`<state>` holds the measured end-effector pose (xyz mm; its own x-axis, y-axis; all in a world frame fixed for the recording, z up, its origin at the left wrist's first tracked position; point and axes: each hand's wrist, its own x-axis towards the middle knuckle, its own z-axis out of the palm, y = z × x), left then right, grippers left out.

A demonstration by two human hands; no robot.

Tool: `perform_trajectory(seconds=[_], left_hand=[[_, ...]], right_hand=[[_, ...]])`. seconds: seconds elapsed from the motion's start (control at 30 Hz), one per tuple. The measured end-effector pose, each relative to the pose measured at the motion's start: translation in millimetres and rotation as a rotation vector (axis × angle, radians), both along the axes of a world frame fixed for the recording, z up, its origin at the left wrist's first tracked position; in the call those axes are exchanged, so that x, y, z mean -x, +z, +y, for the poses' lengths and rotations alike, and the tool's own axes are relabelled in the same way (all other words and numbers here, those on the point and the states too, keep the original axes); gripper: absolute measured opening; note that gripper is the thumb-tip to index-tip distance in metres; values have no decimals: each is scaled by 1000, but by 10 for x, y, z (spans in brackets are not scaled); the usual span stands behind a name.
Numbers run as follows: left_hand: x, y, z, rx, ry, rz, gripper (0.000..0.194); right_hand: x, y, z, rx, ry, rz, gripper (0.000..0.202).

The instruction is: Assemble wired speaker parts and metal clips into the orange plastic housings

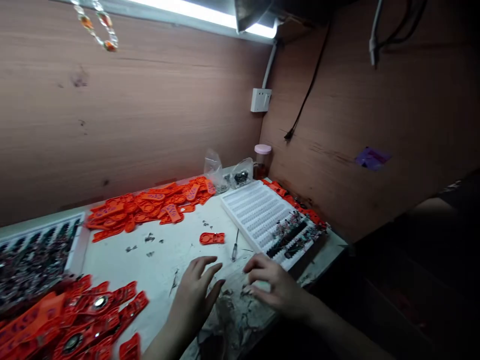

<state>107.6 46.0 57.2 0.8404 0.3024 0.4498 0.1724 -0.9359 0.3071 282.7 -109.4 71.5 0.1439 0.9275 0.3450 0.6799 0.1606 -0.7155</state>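
My left hand [200,282] hovers over the front of the white table [161,270], fingers apart and nothing in them. Across from it, my right hand [272,285] is half curled with its fingers spread, also holding nothing that I can see. Just beyond my hands lies a single orange plastic casing [212,238] on the table. A small screwdriver [234,251] rests to the right of that casing. Nearest my right hand is a white ridged tray [247,210], with wired circuit boards [288,234] in its near right part.
Orange casings [150,205] are heaped along the back wall; more, some with round metal parts, lie front left [97,320]. A tray of wired boards [37,255] stands at left. Small metal pieces [150,237] are scattered mid-table. Plastic bags [240,175] and a pink-lidded jar [262,160] stand at the back.
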Motion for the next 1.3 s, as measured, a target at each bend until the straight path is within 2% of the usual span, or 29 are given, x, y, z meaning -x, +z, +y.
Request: perform_trajectory(seconds=[0.13,0.23,0.3,0.4,0.53,0.7,0.87,0.97,1.1,1.23,1.3], left_hand=[[-839,-34,-220,150,-13,162,15],[-1267,-35,-371,206,-18,219,15],[-1469,-35,-462,198,-33,262,8],[-1689,-48,-576,160,-50,325,3],[-1892,-135,-709,204,-97,315,10],[-2002,-289,-852,252,-158,286,12],[-1962,-352,-856,251,-126,286,15],[-1924,-389,-783,271,-156,262,18],[-1919,-388,-791,373,-237,118,28],[-1754,-183,-836,535,-299,2,14],[-1550,-76,-658,581,-323,-16,18]], right_hand=[[-786,-69,-481,-67,-483,-188,11],[-1159,-177,-738,-86,-698,-267,13],[-1247,-239,-834,-82,-713,-240,13],[-1203,-315,-849,-97,-620,-171,10],[-1108,-411,-749,-41,-526,-187,17],[-1132,-472,-639,105,-476,-424,31],[-1170,-513,-550,116,-409,-569,31],[-1228,-477,-540,55,-351,-427,28],[-1289,-264,-571,25,-331,-100,22],[-1160,-16,-599,-41,-348,67,20],[-1015,47,-625,-59,-318,115,17]])
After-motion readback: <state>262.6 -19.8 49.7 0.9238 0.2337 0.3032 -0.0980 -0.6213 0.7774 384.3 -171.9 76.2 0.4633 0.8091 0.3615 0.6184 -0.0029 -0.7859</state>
